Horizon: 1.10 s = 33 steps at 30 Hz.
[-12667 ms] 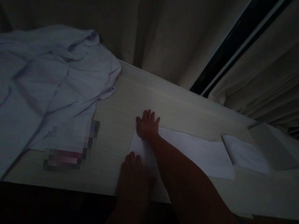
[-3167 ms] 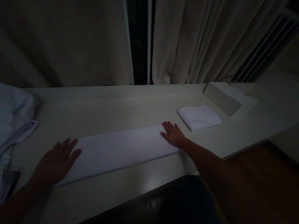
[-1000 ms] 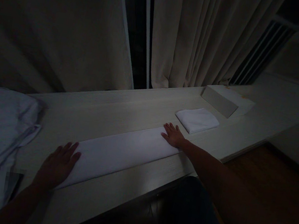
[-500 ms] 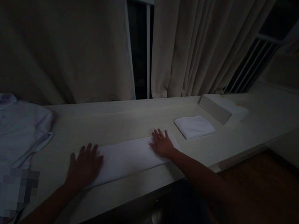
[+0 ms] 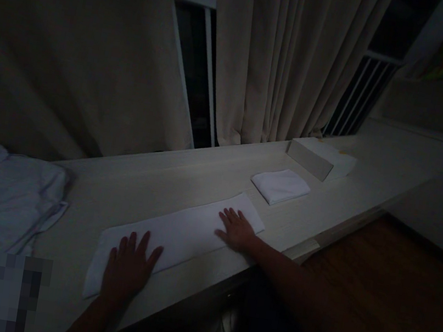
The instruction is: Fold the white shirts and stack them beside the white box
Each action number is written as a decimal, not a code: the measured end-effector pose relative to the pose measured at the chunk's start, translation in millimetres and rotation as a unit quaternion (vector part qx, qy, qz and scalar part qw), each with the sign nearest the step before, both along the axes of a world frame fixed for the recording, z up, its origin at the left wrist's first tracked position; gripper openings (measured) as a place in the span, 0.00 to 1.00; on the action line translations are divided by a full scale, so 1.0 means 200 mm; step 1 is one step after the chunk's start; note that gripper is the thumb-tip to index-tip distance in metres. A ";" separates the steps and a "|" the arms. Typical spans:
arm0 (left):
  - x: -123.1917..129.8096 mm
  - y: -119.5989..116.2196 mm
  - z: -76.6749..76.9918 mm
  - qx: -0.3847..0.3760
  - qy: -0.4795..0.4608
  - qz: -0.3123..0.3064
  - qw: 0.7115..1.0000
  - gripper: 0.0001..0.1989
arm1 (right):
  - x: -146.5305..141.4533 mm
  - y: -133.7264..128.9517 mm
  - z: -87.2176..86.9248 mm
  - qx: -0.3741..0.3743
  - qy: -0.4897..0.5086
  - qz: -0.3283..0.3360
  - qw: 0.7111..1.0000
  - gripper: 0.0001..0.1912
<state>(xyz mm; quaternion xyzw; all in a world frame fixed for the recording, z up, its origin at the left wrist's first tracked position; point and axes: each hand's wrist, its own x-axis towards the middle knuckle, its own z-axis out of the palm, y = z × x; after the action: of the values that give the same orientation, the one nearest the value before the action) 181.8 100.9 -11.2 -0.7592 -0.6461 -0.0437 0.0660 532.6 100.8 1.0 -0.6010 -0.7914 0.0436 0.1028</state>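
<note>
A long white folded cloth [image 5: 190,232] lies flat on the pale counter [image 5: 151,189], running from lower left to upper right. On its left end rests my left hand [image 5: 131,266], palm down, with the fingers spread. My right hand [image 5: 237,229] lies flat near the cloth's right end, its fingers also apart. Neither hand grips anything. Just beyond the right end sits a smaller folded white cloth [image 5: 280,186], apart from the long one.
A crumpled light shirt-like garment [image 5: 4,194] covers the counter's left side. Farther right stands a white box [image 5: 311,160]. Beige curtains [image 5: 246,58] hang behind the counter, in front of a barred window. The front edge drops to a dark wooden floor [image 5: 386,290].
My left hand has shifted right and nearer me, uncovering the cloth's left end. My right hand has slid slightly nearer me, so the right end shows more. The view has turned a little.
</note>
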 end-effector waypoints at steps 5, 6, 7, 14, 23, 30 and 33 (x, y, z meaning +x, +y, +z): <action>-0.20 -0.02 0.05 -0.026 -0.013 -0.006 1.000 0.36 | 0.23 0.02 -0.02 -0.007 -0.001 -0.040 0.999 0.43; -0.21 -0.03 0.06 -0.033 -0.011 -0.014 0.999 0.35 | 0.24 0.03 -0.03 -0.004 0.000 -0.042 0.999 0.43; -0.21 -0.04 0.06 -0.037 -0.010 -0.015 0.999 0.35 | 0.25 0.03 -0.04 0.001 0.002 -0.043 0.999 0.44; -0.16 -0.05 0.08 -0.036 -0.028 0.007 0.999 0.38 | 0.23 0.04 -0.07 0.012 0.000 -0.064 0.998 0.45; -0.20 -0.06 0.07 -0.026 -0.025 -0.015 0.999 0.35 | 0.23 0.14 -0.08 -0.014 -0.023 -0.083 0.996 0.47; -0.26 -0.03 -0.03 -0.007 0.014 -0.058 0.998 0.31 | 0.16 0.29 -0.06 0.020 -0.028 -0.166 0.986 0.43; -0.26 -0.02 -0.07 0.014 0.007 -0.011 1.000 0.37 | 0.18 0.31 -0.10 0.031 -0.014 -0.185 0.982 0.44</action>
<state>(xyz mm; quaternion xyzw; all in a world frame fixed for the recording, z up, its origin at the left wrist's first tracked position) 129.8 96.0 -25.6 -0.7653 -0.6369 -0.0477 0.0805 568.1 162.6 -19.5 -0.7343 -0.6687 -0.0096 0.1167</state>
